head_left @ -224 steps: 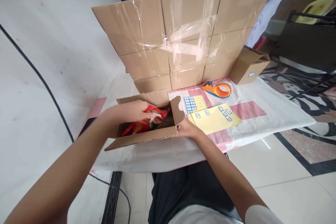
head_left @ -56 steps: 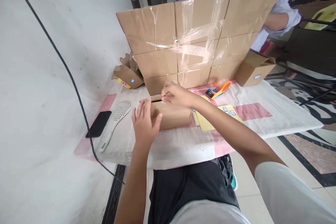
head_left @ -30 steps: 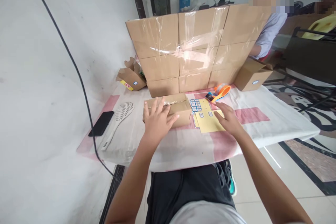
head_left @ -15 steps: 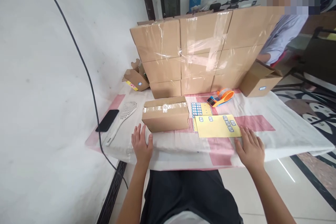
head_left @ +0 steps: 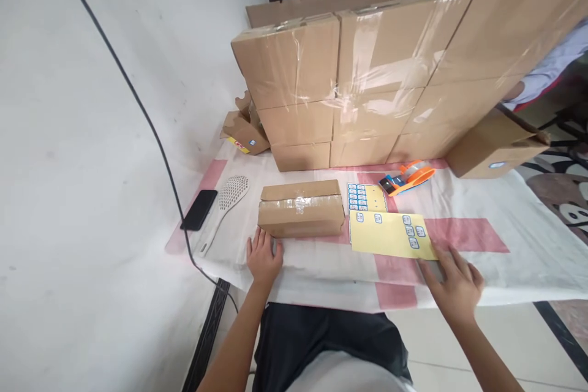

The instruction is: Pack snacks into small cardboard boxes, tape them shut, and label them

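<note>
While both hands stay low near the front edge of the desk [head_left: 331, 272], the closed cardboard box [head_left: 301, 217] stands on the cloth [head_left: 463, 202] left of the middle, with shiny tape [head_left: 298, 203] along its top seam. The left hand [head_left: 265, 257] has its fingers spread, at the front left corner of this box; whether the fingertips touch the cardboard, I cannot tell. The right hand [head_left: 454, 283] has its fingers also spread, and they lie at the near right corner of the yellow sheet [head_left: 383, 236], without any grip.

Between the box and the front edge, a strip of cloth gives room for the hands. On the left, this room is limited by the white skimmer [head_left: 232, 192] and the black phone [head_left: 200, 209], which lie near the wall [head_left: 92, 196]. The box stack [head_left: 367, 79] makes a border just behind. The orange tape dispenser [head_left: 411, 177] lies behind the sheet, and farther right stands an open carton [head_left: 487, 144]; in front of this carton, the cloth extends widely.

Compared with one second earlier, the left hand is down from the box top, and the right hand is farther right and nearer to the front edge. About seven seconds earlier, the box is open, with a red packet inside.
</note>
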Demonstrator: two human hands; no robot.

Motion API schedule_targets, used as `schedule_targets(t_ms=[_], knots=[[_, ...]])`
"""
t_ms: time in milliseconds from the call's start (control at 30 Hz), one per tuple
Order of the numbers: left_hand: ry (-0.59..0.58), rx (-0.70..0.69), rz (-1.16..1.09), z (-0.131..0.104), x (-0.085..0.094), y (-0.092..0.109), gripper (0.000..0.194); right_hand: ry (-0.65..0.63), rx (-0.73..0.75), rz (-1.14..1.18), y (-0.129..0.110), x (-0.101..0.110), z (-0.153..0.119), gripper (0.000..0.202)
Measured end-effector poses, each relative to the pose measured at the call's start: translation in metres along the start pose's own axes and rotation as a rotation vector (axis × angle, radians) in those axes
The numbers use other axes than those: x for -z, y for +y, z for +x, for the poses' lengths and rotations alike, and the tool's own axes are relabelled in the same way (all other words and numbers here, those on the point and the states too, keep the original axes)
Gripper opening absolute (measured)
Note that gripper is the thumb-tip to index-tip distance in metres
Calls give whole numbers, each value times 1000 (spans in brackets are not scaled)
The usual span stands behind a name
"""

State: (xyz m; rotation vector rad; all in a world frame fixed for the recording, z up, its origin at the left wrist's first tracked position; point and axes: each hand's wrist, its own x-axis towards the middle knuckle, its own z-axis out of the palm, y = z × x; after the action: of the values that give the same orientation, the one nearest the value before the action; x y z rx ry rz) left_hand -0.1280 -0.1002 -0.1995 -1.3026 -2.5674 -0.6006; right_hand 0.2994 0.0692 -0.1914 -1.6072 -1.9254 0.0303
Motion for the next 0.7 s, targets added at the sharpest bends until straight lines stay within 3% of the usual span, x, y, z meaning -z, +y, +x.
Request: schedule_targets(t_ms=[133, 233, 300, 400, 700], knots=[[-1, -18, 10, 1, 0, -1, 45, -134, -240, 31, -21, -10, 7, 72], [-6, -54, -6, 1, 2, -1, 42, -17, -331, -73, -40, -19, 12, 75], [-17, -91, 8, 1, 4, -2, 42, 52, -325, -111, -49, -21, 13, 74], [-22, -143, 97, 2, 5, -5, 44, 59, -290, -115, -54, -20, 12, 63], [-36, -156, 159, 4, 7, -3, 49, 123, -273, -103, -48, -20, 5, 49]])
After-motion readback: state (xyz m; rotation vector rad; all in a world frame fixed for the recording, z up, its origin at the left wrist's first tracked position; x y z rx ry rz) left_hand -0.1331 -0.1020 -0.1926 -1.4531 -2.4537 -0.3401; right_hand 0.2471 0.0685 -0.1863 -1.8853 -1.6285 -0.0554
